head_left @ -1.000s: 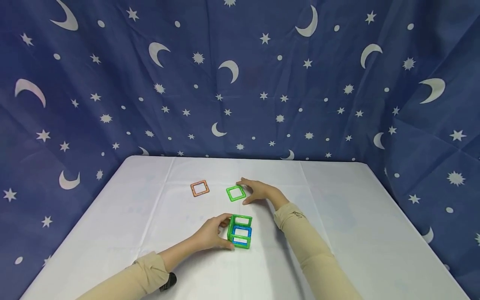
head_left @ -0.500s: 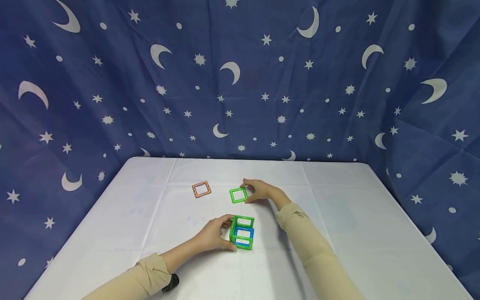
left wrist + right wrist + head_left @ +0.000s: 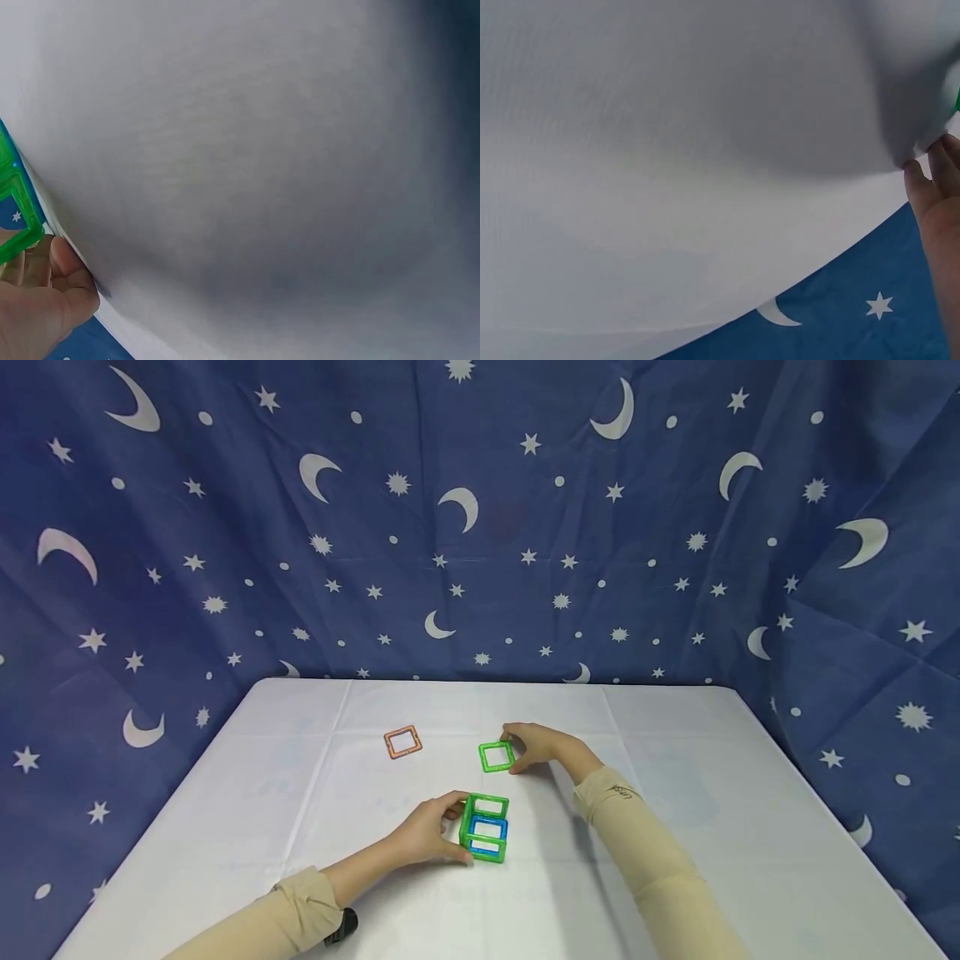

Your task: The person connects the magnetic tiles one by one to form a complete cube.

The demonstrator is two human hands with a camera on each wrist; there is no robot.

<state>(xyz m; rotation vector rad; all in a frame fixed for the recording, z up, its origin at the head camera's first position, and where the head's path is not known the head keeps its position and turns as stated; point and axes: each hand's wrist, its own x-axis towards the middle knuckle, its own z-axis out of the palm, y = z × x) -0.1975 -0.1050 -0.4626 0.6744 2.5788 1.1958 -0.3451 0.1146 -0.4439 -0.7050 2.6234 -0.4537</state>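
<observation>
Slightly below centre in the head view stands a box-like build of green magnetic tiles [image 3: 466,827] with a blue square tile [image 3: 489,817] at its base. My left hand [image 3: 423,833] grips its left side, thumb at the near corner and fingers at the far one. Farther back, my right hand [image 3: 546,748] pinches a light green square magnetic tile [image 3: 497,768] by its right edge, low over the table. The left wrist view shows part of the green build [image 3: 28,206] beside the fingers. In the right wrist view only a sliver of green shows past the fingertips.
An orange square magnetic tile [image 3: 407,752] lies flat to the left of the light green one. White cloth covers the table [image 3: 337,810]. A dark blue curtain [image 3: 510,618] with moons and stars hangs behind the table's far edge and along its sides.
My right hand has closed on the light green tile and brought it to the right and slightly nearer. My left hand and the build hold almost the same place.
</observation>
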